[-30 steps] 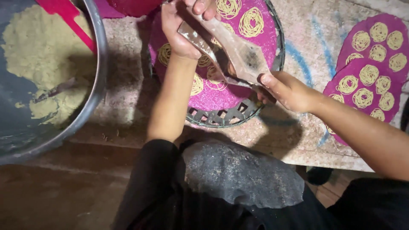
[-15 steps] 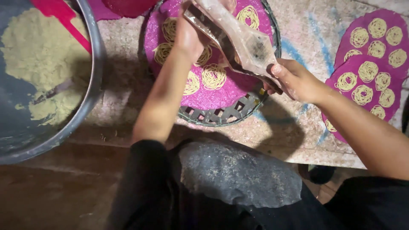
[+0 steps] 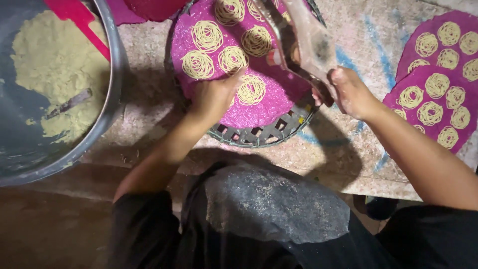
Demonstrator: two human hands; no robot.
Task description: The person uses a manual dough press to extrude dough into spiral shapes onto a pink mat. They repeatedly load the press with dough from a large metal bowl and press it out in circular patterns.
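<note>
A round pink mat [image 3: 264, 107] carries several yellow noodle coils [image 3: 206, 36] and lies on a dark woven basket tray [image 3: 264, 134]. My left hand [image 3: 214, 97] rests on the mat's near part, fingers touching a coil [image 3: 251, 89]. My right hand [image 3: 348, 92] grips the lower end of a worn wooden press [image 3: 303, 45], which slants up over the mat's right side. Its top runs out of view.
A large metal bowl [image 3: 107, 99] at left holds yellowish dough [image 3: 55, 69], a spoon and a red scraper [image 3: 82, 22]. Two more pink mats with coils [image 3: 438, 99] lie at right on the floor mat [image 3: 144, 119]. My knee [image 3: 274, 204] fills the foreground.
My left hand has let go of the press and dropped onto the pink mat. The press, now held only by my right hand, has swung more upright.
</note>
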